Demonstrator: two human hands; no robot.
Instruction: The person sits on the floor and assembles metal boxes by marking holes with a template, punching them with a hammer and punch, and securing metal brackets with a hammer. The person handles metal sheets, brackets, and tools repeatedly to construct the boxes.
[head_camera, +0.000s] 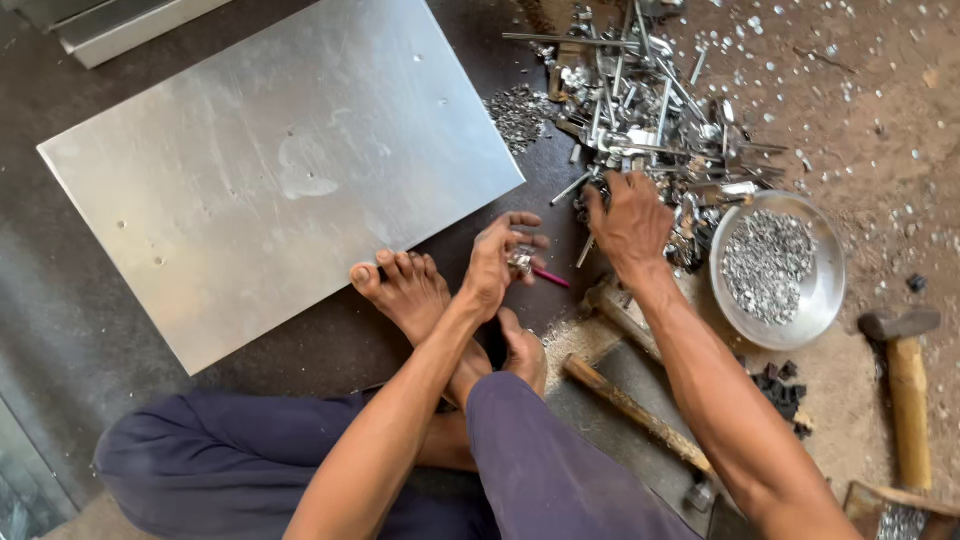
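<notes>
Purple-trousered legs (540, 470) fill the bottom of the frame.
Left hand (497, 262) pinches a small metal piece (520, 261) at centre; right hand (630, 222), fingers spread, digs into the scrap pile (640, 100) above.

1. Both arms are bare right up, no sleeves, watch or bands in sight.
2. The hands, left hand (497, 265) and right hand (630, 222), wear no gloves or rings.
3. Loose dark purple-blue trousers (540, 460) cover the legs.
4. Feet are bare.

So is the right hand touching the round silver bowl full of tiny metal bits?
Apart. The head view shows the right hand on the heap of metal scraps, with scraps between it and the bowl.
</notes>
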